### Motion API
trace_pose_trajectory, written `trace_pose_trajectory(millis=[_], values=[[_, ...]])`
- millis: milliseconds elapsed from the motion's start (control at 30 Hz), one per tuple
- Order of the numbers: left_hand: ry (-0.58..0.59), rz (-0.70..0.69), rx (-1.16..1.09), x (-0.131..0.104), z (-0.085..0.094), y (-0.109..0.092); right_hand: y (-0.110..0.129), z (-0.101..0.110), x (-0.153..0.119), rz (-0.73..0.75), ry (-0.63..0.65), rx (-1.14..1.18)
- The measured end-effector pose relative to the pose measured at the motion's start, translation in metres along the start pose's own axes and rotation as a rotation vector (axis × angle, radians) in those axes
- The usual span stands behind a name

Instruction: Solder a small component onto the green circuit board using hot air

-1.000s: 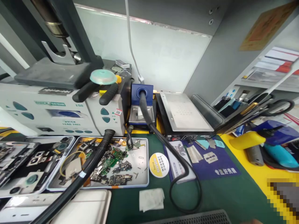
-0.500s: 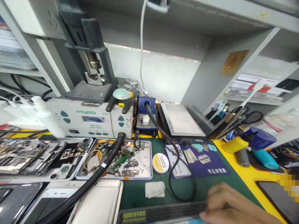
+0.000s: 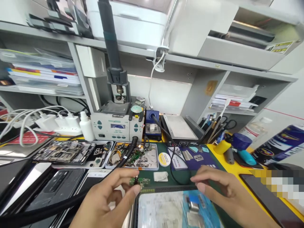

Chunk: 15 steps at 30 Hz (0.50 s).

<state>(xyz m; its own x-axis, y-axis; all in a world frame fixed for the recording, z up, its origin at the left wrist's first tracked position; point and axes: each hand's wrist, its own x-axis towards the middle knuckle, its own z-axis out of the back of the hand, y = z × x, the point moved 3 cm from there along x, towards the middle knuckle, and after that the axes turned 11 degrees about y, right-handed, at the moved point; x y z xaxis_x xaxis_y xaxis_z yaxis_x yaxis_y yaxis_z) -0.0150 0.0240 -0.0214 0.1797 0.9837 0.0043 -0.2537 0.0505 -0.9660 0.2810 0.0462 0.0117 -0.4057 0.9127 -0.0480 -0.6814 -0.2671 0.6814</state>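
My left hand (image 3: pixel 111 196) pinches a small green circuit board (image 3: pixel 142 181) between thumb and fingers, left of centre. To the right, my right hand (image 3: pixel 220 186) hovers near the far edge of the work pad; its thumb and fingers are apart, with nothing seen between them. Between and below the hands lies a worn white pad (image 3: pixel 161 209) with a blue right part (image 3: pixel 211 212), on which small metal pieces (image 3: pixel 193 204) rest. A folded white tissue (image 3: pixel 161 176) is just beyond the pad.
A tray of circuit boards (image 3: pixel 154 158), a grey-white soldering station (image 3: pixel 114 126) and a heating plate (image 3: pixel 180 126) stand behind. A thick black hose (image 3: pixel 128 155) crosses the left side over phones (image 3: pixel 54 186). A yellow bottle (image 3: pixel 222 146) and dark phone (image 3: pixel 258 193) are at right.
The view has tilted up and drawn back, showing the upper shelf. My left hand has come into view with the green board. My right hand has opened and appears farther from the pad.
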Motion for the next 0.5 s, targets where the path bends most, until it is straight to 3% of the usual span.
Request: trace_pose_trajectory(millis=[133, 267, 367, 500], values=[[0.075, 0.032, -0.145, -0.006, 0.000, -0.010, 0.012, -0.004, -0.012, 0.101, 0.028, -0.091], [0.146, 0.041, -0.250, -0.011, -0.006, -0.016, 0.021, -0.008, -0.017, 0.104, 0.042, -0.200], [0.213, 0.038, -0.249, -0.009, -0.006, -0.015, 0.020, -0.012, -0.015, 0.097, 0.027, -0.171], [0.219, 0.016, -0.287, -0.008, -0.002, -0.018, 0.013, -0.015, -0.012, 0.062, 0.020, -0.017]])
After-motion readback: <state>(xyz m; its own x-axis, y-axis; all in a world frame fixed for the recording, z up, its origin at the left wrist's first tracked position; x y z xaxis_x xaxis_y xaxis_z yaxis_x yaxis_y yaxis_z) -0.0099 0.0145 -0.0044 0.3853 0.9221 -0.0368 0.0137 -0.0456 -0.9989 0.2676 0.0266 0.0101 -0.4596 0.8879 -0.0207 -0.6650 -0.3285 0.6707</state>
